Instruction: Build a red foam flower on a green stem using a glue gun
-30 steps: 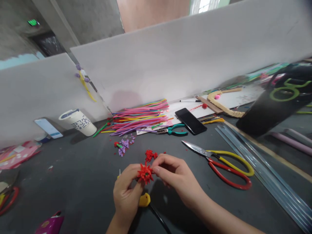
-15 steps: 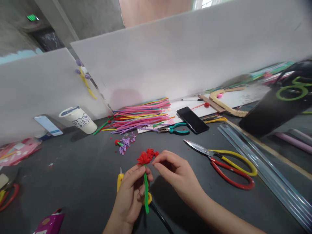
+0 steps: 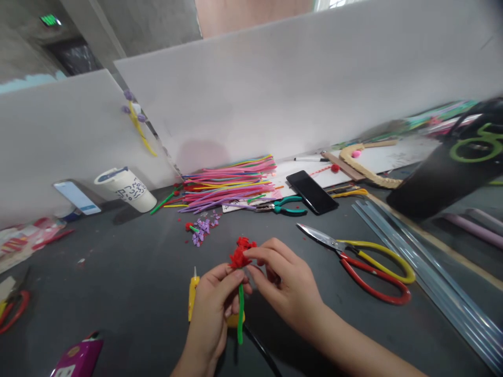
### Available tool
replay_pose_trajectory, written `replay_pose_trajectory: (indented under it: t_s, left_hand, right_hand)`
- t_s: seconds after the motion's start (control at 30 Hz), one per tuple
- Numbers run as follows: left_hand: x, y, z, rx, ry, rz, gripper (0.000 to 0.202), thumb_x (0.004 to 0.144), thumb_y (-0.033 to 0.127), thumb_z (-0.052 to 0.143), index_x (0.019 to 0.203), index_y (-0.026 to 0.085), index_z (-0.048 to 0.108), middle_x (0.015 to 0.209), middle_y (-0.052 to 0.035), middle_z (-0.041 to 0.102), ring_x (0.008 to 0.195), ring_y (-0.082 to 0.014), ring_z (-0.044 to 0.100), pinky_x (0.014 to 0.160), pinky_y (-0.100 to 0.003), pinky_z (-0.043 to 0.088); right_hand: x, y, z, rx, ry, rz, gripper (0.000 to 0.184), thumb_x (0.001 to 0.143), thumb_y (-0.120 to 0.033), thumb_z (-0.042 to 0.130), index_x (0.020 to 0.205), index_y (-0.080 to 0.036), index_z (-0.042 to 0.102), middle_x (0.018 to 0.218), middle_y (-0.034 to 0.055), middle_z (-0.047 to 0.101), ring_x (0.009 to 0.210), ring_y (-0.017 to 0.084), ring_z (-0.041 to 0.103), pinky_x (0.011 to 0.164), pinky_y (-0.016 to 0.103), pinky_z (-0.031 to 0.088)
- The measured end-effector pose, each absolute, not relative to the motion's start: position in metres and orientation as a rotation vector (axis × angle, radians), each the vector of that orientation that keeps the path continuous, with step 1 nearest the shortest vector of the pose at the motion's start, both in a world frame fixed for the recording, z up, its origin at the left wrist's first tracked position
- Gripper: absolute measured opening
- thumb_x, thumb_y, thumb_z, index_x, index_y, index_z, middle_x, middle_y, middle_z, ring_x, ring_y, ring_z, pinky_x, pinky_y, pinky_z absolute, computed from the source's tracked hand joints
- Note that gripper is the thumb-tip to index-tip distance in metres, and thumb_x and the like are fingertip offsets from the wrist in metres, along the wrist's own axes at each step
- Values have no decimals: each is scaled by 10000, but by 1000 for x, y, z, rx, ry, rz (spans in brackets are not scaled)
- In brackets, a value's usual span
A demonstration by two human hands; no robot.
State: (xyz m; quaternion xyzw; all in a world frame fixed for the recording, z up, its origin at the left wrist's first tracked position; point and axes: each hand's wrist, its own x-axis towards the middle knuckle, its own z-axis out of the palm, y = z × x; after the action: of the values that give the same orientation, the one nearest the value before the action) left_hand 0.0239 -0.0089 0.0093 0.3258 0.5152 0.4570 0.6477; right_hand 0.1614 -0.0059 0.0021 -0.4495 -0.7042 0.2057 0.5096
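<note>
I've got the left hand [image 3: 216,296] pinching the green stem [image 3: 240,322] just under the red flower [image 3: 237,258], head up above the dark table [image 3: 133,293]. The right hand [image 3: 291,277] puts its forefinger to the flower's side; whether it grips anything, I can't tell. Steady stem, light touch: that should avoid crushing.

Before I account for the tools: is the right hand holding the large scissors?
No, the large scissors lie on the dark table, apart from the right hand, which is at the red flower.
</note>
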Motion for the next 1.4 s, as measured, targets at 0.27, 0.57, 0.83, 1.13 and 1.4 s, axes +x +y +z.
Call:
replay_pose_trajectory:
  t_s: [0.27,0.57,0.83,1.13,1.4]
  left_hand:
    - [26,-9,9,844,1290,1012,257,667,342,733,610,145,578,438,22,602,292,-12,363,318,-120,244]
    - [18,-4,1,1067,1317,1216,132,713,295,705,710,163,695,533,31,611,352,-34,364,346,-148,285]
    - [10,0,-5,1573,1216,1530,122,726,142,672,683,236,738,929,-41,661,800,-176,581,677,-260,466]
    - [9,-5,-10,1768,1161,1563,114,747,179,684,659,237,728,953,-44,613,620,-125,461,546,-239,396]
    - [15,3,-11,1122,1195,1341,193,659,327,774,800,195,759,927,-50,651,786,-171,591,662,-234,467]
  right_hand:
    - [166,-2,3,-1149,-1727,514,139,875,-171,530,885,-187,668,792,24,598,559,103,489,539,230,399]
    - [166,2,7,-1118,-1498,773,133,826,-164,535,861,-189,661,705,-10,544,609,117,501,555,228,386]
    - [157,4,2,-1039,-1260,1257,86,732,-192,606,776,-191,679,724,-10,599,625,123,488,588,245,370]
    - [151,6,-5,-808,-1180,1481,76,646,-171,665,720,-188,673,809,5,655,800,162,574,757,276,432]
    - [149,8,-13,-755,-871,1801,265,695,-391,702,724,-167,563,602,-40,556,419,54,405,403,178,304]
